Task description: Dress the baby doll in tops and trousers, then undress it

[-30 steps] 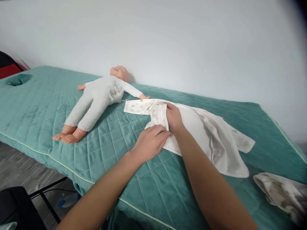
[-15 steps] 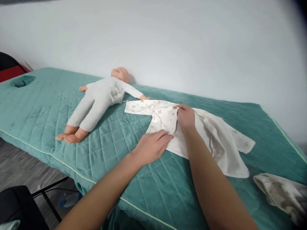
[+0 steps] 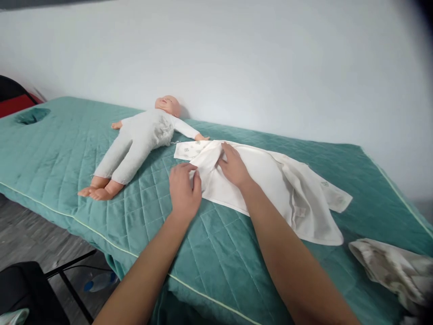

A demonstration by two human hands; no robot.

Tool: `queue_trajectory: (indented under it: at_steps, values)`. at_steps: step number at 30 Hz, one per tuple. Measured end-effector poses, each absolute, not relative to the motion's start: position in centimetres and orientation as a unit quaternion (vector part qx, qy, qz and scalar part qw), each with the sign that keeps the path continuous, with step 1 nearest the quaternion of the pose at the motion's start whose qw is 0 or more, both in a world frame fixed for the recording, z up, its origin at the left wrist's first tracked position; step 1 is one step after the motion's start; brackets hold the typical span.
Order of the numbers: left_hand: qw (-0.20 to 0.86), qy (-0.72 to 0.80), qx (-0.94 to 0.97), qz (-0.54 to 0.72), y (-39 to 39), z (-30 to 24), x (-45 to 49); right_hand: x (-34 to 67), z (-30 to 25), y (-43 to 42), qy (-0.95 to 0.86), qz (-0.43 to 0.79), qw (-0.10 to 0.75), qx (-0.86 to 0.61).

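A white baby shirt [image 3: 260,180] with small printed figures on its sleeves lies spread on the green quilted bed cover, its plain inner side showing. My left hand [image 3: 185,187] is closed on the lower edge of its left front panel, fingers curled over the cloth. Higher on the same panel, my right hand [image 3: 233,164] pinches the fabric between thumb and fingers. Left of the shirt, a baby doll [image 3: 144,131] with a white cloth body lies on its back, one hand touching or nearly touching the shirt's sleeve.
The green bed [image 3: 216,253] runs along a white wall [image 3: 237,67]. A crumpled pale cloth [image 3: 389,266] lies at the right front. The cover has a round hole [image 3: 33,116] at the far left. Below are a black chair [image 3: 30,289] and a plastic bottle [image 3: 99,282].
Both hands have moved left with the shirt's front panel, which is now folded outward, so the printed side there is hidden and the plain inside shows.
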State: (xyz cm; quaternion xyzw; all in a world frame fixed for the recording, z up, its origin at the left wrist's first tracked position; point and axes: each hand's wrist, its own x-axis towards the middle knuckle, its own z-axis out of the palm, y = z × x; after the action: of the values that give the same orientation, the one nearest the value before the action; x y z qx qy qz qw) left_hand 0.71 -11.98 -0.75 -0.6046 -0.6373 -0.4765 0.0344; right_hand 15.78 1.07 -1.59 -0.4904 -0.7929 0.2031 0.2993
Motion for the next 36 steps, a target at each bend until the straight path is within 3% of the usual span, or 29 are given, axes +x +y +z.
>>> queue_trajectory:
  at_steps: [3,7,18,27,31,33,36]
  values:
    - [-0.005,-0.636,-0.688,-0.348,-11.5,-0.9,1.4,15.8,-1.5,1.1,-0.800,0.163,0.260,-0.515]
    - [0.025,-0.638,-0.725,-0.259,-11.2,-0.9,1.8,15.5,-1.4,1.3,-0.796,0.127,0.226,-0.546]
    - [0.018,-0.705,-0.664,-0.249,-11.0,-1.4,1.6,15.3,-1.3,3.1,-0.786,0.070,0.224,-0.572]
    - [-0.023,-0.715,-0.617,-0.327,-11.1,-1.5,1.1,17.0,-0.9,-0.2,-0.806,0.142,0.217,-0.532]
    - [-0.032,-0.712,-0.618,-0.332,-11.0,-1.5,1.1,23.0,0.8,-2.2,-0.792,0.170,0.236,-0.537]
    - [-0.040,-0.709,-0.619,-0.334,-11.0,-1.6,1.1,28.0,2.0,-2.6,-0.728,0.178,0.310,-0.585]
    - [-0.057,-0.710,-0.610,-0.349,-10.9,-1.7,0.9,36.0,3.0,-3.1,-0.628,0.082,0.325,-0.703]
